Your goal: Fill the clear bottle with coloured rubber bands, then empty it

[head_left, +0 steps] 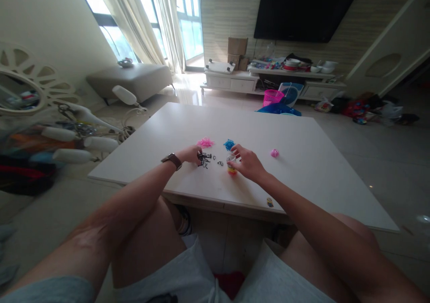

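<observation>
My left hand is at the left edge of a loose pile of small black elastic bands, its fingers curled down and closed on some of them; the fingertips are partly hidden. A few stray black bands lie just right of the pile. My right hand grips a small upright jar with a clear upper part and a yellow and red lower part, thumb and fingers round its upper side. Behind the jar sits a heap of blue bands. A heap of pink bands lies behind the black pile.
A small pink object rests on the white table to the right. Near the front edge is a small yellow and blue figure. A white lamp with several arms stands beside the table's left edge. A pink basket stands beyond the table.
</observation>
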`<state>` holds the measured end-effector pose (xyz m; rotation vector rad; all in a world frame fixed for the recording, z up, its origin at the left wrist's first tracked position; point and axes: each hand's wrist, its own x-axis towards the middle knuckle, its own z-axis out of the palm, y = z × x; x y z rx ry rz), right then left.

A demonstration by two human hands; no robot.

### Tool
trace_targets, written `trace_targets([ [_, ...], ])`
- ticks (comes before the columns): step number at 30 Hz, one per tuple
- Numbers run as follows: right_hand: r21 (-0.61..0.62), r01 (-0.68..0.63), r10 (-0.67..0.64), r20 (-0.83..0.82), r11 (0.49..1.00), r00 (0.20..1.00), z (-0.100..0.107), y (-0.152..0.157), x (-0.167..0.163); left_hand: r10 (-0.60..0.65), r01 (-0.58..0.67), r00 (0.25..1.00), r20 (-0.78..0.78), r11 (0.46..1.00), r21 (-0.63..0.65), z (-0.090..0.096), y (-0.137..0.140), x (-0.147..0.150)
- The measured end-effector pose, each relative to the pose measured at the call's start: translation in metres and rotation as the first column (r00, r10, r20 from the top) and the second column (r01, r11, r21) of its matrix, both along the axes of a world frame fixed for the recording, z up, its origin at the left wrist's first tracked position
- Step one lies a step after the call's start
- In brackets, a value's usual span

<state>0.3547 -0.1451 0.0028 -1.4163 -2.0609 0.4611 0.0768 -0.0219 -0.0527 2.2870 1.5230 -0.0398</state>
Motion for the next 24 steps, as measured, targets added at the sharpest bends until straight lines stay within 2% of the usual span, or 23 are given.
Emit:
trace_targets([
  [4, -0.004, -0.001, 0.001, 0.008, 1.000, 1.000, 0.000, 0.000, -0.001, -0.036, 0.037, 0.999, 0.034, 0.999, -0.016, -0.005, -0.001, 0.006],
  [8, 0.006, -0.005, 0.005, 0.012, 1.000, 1.000, -0.001, 0.000, -0.001, -0.066, 0.066, 0.996, 0.063, 0.998, -0.007, 0.000, -0.002, 0.008],
  [14, 0.021, -0.005, 0.005, 0.008, 1.000, 1.000, -0.003, 0.001, 0.000, -0.075, 0.071, 0.988, 0.133, 0.997, 0.033, 0.019, -0.005, 0.014],
  [18, 0.026, -0.002, 0.001, 0.011, 1.000, 1.000, -0.004, 0.002, 0.000, -0.128, 0.142, 0.918, 0.376, 0.990, -0.008, 0.037, -0.017, 0.021],
  [20, 0.027, -0.003, 0.003, 0.010, 1.000, 1.000, -0.005, 0.003, -0.001, -0.126, 0.155, 0.885, 0.448, 0.987, -0.028, 0.044, -0.023, 0.024],
  [24, 0.035, -0.002, 0.002, 0.002, 0.999, 1.000, -0.006, 0.002, -0.002, -0.175, 0.179, 0.876, 0.449, 0.983, 0.034, 0.051, -0.032, 0.030],
])
